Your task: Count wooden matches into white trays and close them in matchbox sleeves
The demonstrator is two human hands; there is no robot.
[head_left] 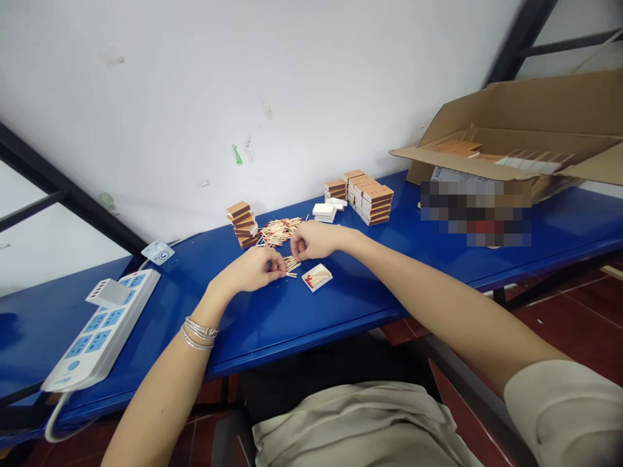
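My left hand point(260, 267), with bracelets on its wrist, is closed on a small bunch of matches point(291, 264) just above the blue table. Close beside it, my right hand point(314, 240) has its fingers curled at the other end of these matches; what its fingertips hold is hidden. A small white matchbox tray point(325, 275) lies in front of the hands, with several red-tipped matches inside. Behind the hands spreads a heap of loose matches point(277, 231).
Stacked matchboxes point(242, 224) stand left of the heap, with more matchboxes point(370, 196) at the back right. White trays point(324, 211) lie between. A power strip point(104, 331) is on the left, and an open cardboard box point(530, 123) on the right. The blue table point(272, 331) meets a wall.
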